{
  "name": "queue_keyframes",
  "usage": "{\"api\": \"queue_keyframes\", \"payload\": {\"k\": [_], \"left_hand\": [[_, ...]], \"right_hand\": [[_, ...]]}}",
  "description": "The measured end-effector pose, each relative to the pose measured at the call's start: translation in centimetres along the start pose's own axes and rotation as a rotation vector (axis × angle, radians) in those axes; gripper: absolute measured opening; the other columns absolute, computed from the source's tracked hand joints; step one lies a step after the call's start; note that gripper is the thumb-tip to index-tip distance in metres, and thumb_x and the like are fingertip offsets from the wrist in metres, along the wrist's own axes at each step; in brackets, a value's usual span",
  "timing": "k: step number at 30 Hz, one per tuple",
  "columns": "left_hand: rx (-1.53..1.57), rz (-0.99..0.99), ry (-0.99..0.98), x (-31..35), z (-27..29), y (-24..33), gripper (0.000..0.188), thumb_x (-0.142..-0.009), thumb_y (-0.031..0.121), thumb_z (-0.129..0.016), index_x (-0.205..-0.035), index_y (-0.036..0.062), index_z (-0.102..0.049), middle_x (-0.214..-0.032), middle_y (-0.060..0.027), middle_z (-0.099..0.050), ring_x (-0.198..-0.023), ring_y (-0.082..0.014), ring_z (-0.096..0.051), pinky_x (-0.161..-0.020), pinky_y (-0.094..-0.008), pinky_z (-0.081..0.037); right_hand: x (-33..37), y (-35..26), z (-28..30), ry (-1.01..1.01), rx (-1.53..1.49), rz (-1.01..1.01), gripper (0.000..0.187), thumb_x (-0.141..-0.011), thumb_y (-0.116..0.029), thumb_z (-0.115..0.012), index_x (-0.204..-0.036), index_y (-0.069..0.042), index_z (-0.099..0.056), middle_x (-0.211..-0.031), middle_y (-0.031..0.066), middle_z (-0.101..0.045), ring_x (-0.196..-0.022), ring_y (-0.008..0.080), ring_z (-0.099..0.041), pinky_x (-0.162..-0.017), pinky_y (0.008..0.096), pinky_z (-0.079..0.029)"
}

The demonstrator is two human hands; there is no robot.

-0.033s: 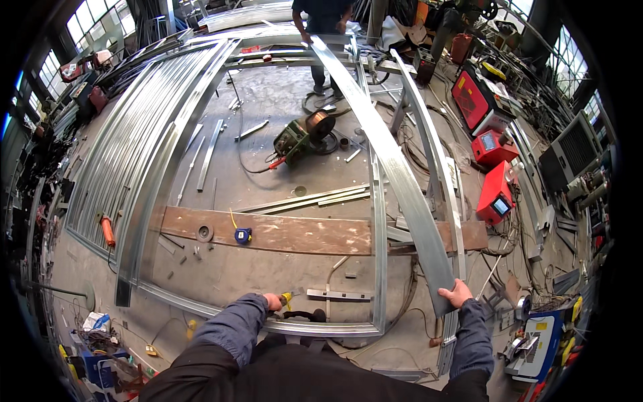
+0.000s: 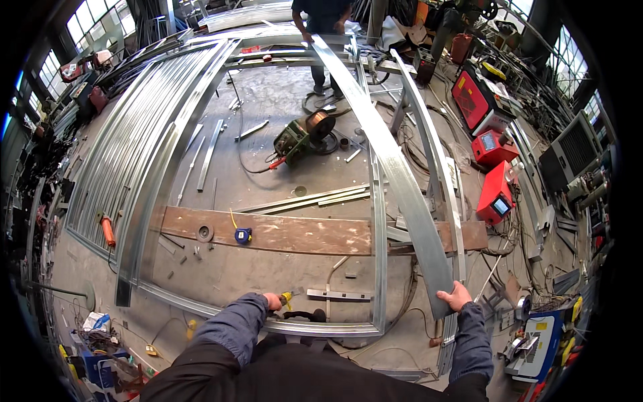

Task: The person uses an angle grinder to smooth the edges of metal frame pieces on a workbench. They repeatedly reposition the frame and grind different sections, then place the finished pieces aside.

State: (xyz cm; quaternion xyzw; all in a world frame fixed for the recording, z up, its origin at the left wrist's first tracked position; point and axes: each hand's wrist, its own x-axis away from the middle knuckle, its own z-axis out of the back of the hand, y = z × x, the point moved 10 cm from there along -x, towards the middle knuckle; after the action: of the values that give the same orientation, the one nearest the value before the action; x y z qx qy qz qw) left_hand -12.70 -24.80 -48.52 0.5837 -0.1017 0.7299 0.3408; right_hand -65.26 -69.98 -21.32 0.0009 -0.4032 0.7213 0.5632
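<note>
My right hand [image 2: 458,297] is closed on the near end of a long galvanized rectangular tube [image 2: 395,164], thumb on its top face. The tube slopes away to the far side, where another person's hand [image 2: 306,37] is at its other end. Low in the middle, my left hand [image 2: 273,302] is closed round a small yellow-handled tool [image 2: 287,299] whose exact kind I cannot make out. That hand is just above the near rail of a metal frame [image 2: 321,328]. Under the long tube runs the frame's right upright [image 2: 380,281].
A brown board [image 2: 301,231] crosses the frame, bearing a blue tape measure [image 2: 243,235] and a round disc [image 2: 204,232]. Beyond it stands a wire feeder [image 2: 295,144] with a copper-coloured spool. Red machines [image 2: 496,193] and cables lie right; an orange-handled tool [image 2: 107,230] rests on slatted metalwork left.
My right hand and the near end of the tube have shifted very slightly to the left. My left hand has stayed in place.
</note>
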Motion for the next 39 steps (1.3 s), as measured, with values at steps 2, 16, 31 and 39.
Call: {"api": "queue_keyframes", "payload": {"k": [2,16,31,39], "left_hand": [[-0.052,0.004,-0.015,-0.6,-0.3,-1.2,0.073,-0.078,0.029,-0.075,-0.149,0.0175,-0.061,-0.119,-0.0132,-0.077,-0.109,-0.0298,-0.072,-0.094,-0.0435,-0.056],[-0.356,0.05,0.013,-2.2,1.0,-3.3,0.05,-0.092,0.045,-0.062,-0.131,0.0158,-0.074,-0.133,-0.0178,-0.072,-0.127,-0.0374,-0.066,-0.104,-0.0472,-0.052],[0.857,-0.566,-0.079,10.5,4.1,16.6,0.08,-0.103,0.055,-0.063,-0.163,0.007,-0.04,-0.153,-0.0172,-0.057,-0.143,-0.0303,-0.053,-0.116,-0.0416,-0.042],[1.402,-0.584,-0.269,12.4,3.1,29.0,0.068,-0.092,0.038,-0.079,-0.142,0.0031,-0.049,-0.134,-0.0171,-0.061,-0.126,-0.0283,-0.061,-0.109,-0.0452,-0.05]], "right_hand": [[3.3,-4.9,-1.4,-0.07,-0.074,0.086,0.05,-0.088,-0.023,-0.086,-0.123,0.005,-0.065,-0.108,0.0139,-0.076,-0.098,0.0199,-0.072,-0.09,0.0359,-0.057],[15.1,-14.7,-19.9,-0.07,-0.418,0.073,0.055,-0.089,-0.04,-0.085,-0.118,0.003,-0.068,-0.105,0.0134,-0.076,-0.09,0.0164,-0.07,-0.083,0.0347,-0.056],[10.1,-14.8,-31.1,-0.458,-1.125,-0.323,0.055,-0.106,-0.061,-0.056,-0.123,-0.01,-0.066,-0.11,-0.0013,-0.068,-0.102,0.009,-0.062,-0.086,0.0286,-0.052],[8.5,-17.5,-34.4,-0.429,-1.152,-0.225,0.078,-0.106,-0.067,-0.048,-0.15,-0.002,-0.053,-0.144,0.0104,-0.06,-0.132,0.0218,-0.055,-0.109,0.0373,-0.044]]}}
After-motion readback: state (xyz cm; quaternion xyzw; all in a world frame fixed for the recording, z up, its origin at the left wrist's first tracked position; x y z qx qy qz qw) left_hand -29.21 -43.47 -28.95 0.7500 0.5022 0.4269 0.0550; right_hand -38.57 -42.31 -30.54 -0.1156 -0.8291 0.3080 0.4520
